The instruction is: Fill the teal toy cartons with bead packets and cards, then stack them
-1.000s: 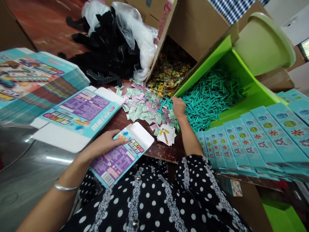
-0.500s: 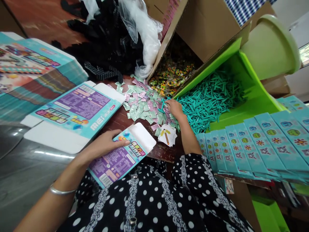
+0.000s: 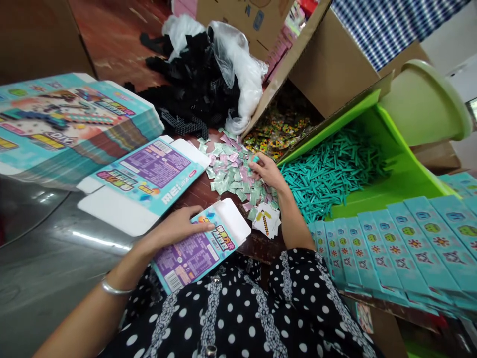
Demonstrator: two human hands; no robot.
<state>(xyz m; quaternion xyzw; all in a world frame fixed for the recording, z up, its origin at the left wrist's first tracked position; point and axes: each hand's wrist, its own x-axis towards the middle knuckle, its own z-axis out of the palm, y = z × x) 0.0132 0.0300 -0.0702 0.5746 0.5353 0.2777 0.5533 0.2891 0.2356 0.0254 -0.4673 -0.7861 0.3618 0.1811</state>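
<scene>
My left hand (image 3: pixel 172 231) holds a small open teal-and-purple carton (image 3: pixel 203 246) against my lap, its white flap pointing up and right. My right hand (image 3: pixel 266 171) reaches into a heap of small green and pink packets (image 3: pixel 231 171) on the table, with a teal stick pinched between its fingers. Just right of that hand spreads a pile of teal sticks (image 3: pixel 331 166) in a bright green bin (image 3: pixel 406 169). A few white cards with a pickaxe picture (image 3: pixel 267 220) lie beside my right forearm.
A stack of flat teal cartons (image 3: pixel 70 122) sits far left, one unfolded carton (image 3: pixel 143 179) in front of it. A tipped cardboard box (image 3: pixel 316 64) holds colourful pieces (image 3: pixel 281 129). Black parts in clear plastic (image 3: pixel 201 84) lie behind. Filled teal boxes (image 3: pixel 402 243) line the right.
My right hand has moved left from the edge of the teal sticks onto the packet heap, carrying a teal stick. My left hand still holds the carton. The view has shifted a little.
</scene>
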